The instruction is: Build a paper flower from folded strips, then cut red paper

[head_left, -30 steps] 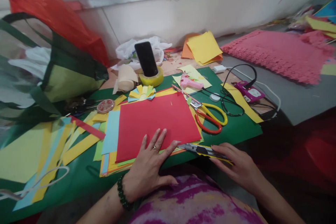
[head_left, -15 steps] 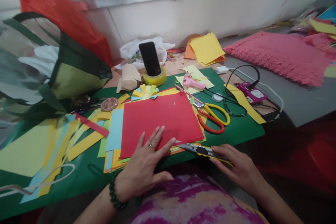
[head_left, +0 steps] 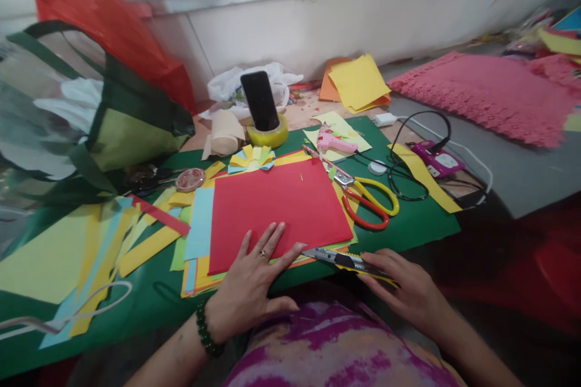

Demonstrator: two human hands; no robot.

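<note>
A sheet of red paper (head_left: 272, 199) lies on top of a stack of coloured paper (head_left: 200, 236), on a green cutting mat (head_left: 417, 227). My left hand (head_left: 254, 281) rests flat on the red sheet's near edge, fingers spread, and holds nothing. In my right hand (head_left: 403, 287) is a yellow utility knife (head_left: 351, 262), gripped at its rear. Its metal blade points left along the near edge of the red sheet, with the tip close to my left index finger. Whether the blade is cutting into the paper I cannot tell.
Scissors (head_left: 367, 199) with red and yellow handles lie right of the stack, a pink glue gun (head_left: 333, 142) behind them. A phone (head_left: 259, 100) leans in a yellow tape roll (head_left: 267, 132). Cut strips (head_left: 147, 251) cover the left, near a green bag (head_left: 136, 115).
The knife and my right hand have shifted slightly left. My left hand stays spread on the red paper, its fingers drawn a little nearer to me.
</note>
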